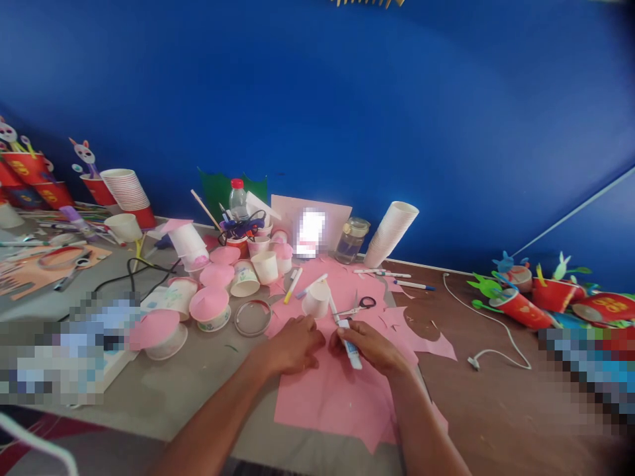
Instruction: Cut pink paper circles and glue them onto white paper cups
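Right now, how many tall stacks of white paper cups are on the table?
2. One cup stack sits far left beside the red cups; the other stack leans at the blue wall, right of the glass jar. Others may be hidden.

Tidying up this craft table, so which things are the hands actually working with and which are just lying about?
In use: glue tube in right hand; pink paper under left hand.
Lying about: scissors, stack of white cups, water bottle, white cable, glass jar.

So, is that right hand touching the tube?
Touching. The head view shows the right hand gripping the tube, closed around its middle.
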{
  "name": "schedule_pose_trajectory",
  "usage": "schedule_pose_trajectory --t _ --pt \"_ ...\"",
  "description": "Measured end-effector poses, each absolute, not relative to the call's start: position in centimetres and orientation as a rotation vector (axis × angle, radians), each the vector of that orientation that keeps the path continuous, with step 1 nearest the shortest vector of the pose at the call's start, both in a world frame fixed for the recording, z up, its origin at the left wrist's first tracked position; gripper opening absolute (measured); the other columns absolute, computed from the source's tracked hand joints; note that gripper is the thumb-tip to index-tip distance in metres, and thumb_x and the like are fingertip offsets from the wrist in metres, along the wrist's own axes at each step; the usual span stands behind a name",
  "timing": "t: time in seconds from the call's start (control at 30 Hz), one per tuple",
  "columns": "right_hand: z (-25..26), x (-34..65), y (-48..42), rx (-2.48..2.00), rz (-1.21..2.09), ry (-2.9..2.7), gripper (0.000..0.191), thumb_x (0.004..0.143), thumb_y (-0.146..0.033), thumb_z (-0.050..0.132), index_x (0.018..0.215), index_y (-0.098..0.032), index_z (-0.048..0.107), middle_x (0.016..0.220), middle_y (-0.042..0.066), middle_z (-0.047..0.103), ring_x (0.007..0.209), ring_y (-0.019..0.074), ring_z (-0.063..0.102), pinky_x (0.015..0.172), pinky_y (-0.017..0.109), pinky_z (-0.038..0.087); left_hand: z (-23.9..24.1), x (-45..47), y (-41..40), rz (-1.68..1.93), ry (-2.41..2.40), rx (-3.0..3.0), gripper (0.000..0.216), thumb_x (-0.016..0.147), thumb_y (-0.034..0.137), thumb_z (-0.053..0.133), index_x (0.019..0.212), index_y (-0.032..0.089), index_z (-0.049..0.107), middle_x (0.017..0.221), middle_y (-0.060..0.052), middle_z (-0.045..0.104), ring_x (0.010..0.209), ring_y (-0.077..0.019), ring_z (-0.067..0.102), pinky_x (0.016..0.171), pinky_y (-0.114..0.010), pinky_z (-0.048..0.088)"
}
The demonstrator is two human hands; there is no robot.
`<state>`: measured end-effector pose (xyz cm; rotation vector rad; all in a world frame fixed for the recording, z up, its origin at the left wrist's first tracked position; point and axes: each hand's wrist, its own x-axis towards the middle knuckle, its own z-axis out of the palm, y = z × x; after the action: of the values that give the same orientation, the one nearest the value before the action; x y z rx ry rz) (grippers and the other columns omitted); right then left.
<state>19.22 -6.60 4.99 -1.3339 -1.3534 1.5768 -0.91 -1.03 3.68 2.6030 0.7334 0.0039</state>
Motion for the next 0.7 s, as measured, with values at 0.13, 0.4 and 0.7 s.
schedule_pose_trajectory --t 0.13,0.4,0.7 --pt "5.1 19.2 -6.6 -1.368 1.530 -1.410 0.039 0.081 -0.050 0.055 0.071 -0.015 0.070 0.071 0.005 0.067 0.073 0.0194 0.059 0.076 0.033 0.045 3.5 -0.9 -1.0 -0.003 0.740 2.608 0.028 0.075 0.040 0.066 0.097 0.025 0.060 0.100 -0.004 0.048 0.095 -0.0241 0.048 0.078 -0.036 0.042" --pt "5.4 19.2 -6.6 -1.375 1.514 -1.460 0.043 0.082 -0.052 0.053 0.071 -0.015 0.070 0.073 0.006 0.066 0.073 0.0191 0.058 0.075 0.032 0.045 3.6 -0.9 -1.1 -0.010 0.745 2.572 0.026 0.074 0.040 0.066 0.093 0.024 0.060 0.101 -0.004 0.048 0.095 -0.0235 0.048 0.079 -0.035 0.042" --pt "3.8 20.0 -6.4 -1.379 1.503 -1.449 0.036 0.083 -0.047 0.054 0.078 -0.014 0.070 0.076 0.005 0.065 0.076 0.0191 0.058 0.075 0.031 0.044 3.2 -0.4 -1.1 0.137 0.658 2.543 0.022 0.084 0.027 0.053 0.104 0.032 0.062 0.099 -0.002 0.050 0.095 -0.0205 0.049 0.083 -0.034 0.039"
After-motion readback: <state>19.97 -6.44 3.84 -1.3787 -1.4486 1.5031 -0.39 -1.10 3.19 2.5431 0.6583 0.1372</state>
